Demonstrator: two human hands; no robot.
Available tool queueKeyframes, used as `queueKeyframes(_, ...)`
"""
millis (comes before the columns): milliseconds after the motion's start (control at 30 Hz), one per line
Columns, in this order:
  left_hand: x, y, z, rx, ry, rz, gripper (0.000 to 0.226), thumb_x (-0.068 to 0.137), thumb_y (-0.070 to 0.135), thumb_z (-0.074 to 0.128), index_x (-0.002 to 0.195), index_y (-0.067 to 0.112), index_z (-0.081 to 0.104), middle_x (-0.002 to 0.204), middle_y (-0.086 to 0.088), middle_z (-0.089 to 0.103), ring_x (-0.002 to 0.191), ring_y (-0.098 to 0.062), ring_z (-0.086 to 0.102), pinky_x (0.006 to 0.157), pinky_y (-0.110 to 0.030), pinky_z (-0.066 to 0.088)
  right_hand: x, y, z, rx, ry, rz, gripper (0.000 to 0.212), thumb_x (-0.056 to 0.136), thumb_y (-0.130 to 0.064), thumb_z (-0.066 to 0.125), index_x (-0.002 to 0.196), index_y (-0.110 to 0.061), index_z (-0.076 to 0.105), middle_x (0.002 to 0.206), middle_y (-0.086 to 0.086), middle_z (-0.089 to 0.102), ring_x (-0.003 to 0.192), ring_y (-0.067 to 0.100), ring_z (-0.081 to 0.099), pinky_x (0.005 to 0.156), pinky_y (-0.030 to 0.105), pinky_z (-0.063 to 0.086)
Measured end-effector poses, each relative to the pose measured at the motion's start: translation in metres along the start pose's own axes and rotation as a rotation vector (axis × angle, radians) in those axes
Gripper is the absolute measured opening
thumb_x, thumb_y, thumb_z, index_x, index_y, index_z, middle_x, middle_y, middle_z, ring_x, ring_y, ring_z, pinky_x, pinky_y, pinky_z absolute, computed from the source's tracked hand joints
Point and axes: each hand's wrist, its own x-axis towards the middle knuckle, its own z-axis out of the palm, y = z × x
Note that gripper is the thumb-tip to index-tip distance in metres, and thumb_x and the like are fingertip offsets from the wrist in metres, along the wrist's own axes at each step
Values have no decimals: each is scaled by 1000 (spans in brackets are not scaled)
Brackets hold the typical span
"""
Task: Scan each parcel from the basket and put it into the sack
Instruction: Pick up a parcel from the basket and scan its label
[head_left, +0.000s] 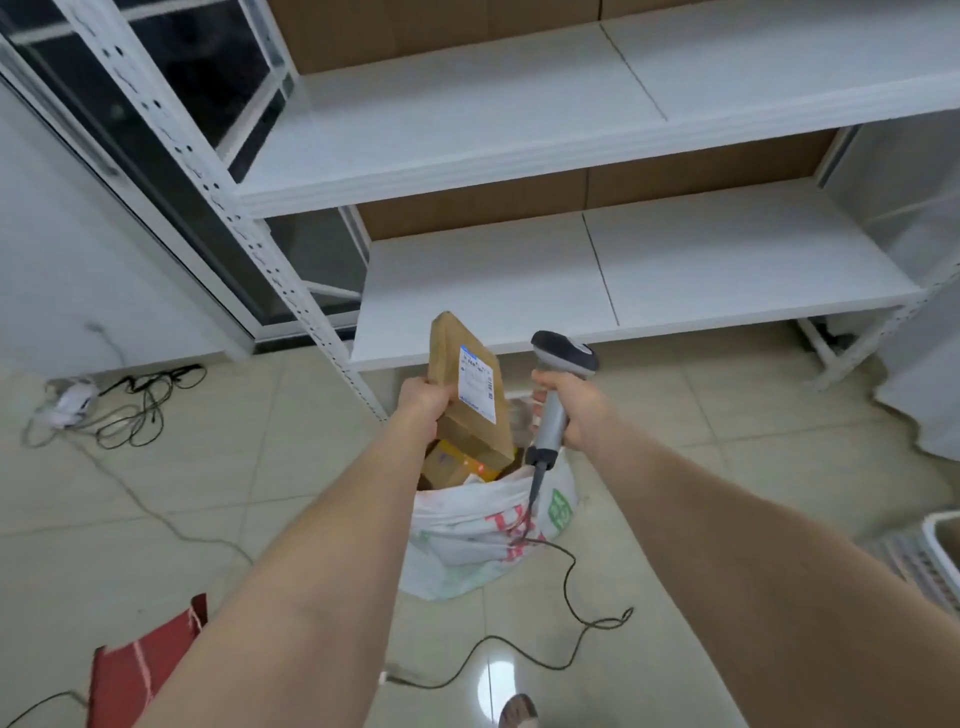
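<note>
1. At the left of the frame, loose cables (130, 410) lie tangled on the tiled floor, well apart from the work.
2. Left of centre, the left hand (423, 402) has its fingers curled round the lower edge of a brown parcel (467, 415). It holds the parcel tilted above the sack (483, 525), with the white label (477, 384) facing right.
3. The sack, at centre, has other parcels (457, 462) inside. Its mouth is slack, so a careless drop could catch the rim and spill the parcel onto the floor.
4. Right of centre, the right hand (574, 415) is wrapped round the handle of the scanner (558, 395). Whether its window faces the label cannot be told; if not, the parcel may go in unscanned.
5. The scanner cord (566, 571) trails down the sack's front and loops across the floor, where it could snag the sack.
6. The basket (935, 551) shows only its corner at the right edge.
</note>
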Motion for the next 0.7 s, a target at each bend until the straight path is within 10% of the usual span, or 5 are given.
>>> queueKeyframes(200,72,-14,1,126,76,63,28,91,13,57,118,5,60,108,-12,62,93,-27,55,81,-31,45,85,27,16,0,53,93,43,78,-17,77,116,-1,63,90,13,65,78,28,65,80,44,56)
queueKeyframes(700,253,-84,111,559,-9,83,37,92,17,51,128,14,54,124,-6,61,112,-26,58,89,-33,47,270,117,-30,124,276,237,20,84,-17,71,93,-11,55,102,14,61,93,32,61,97,53,48)
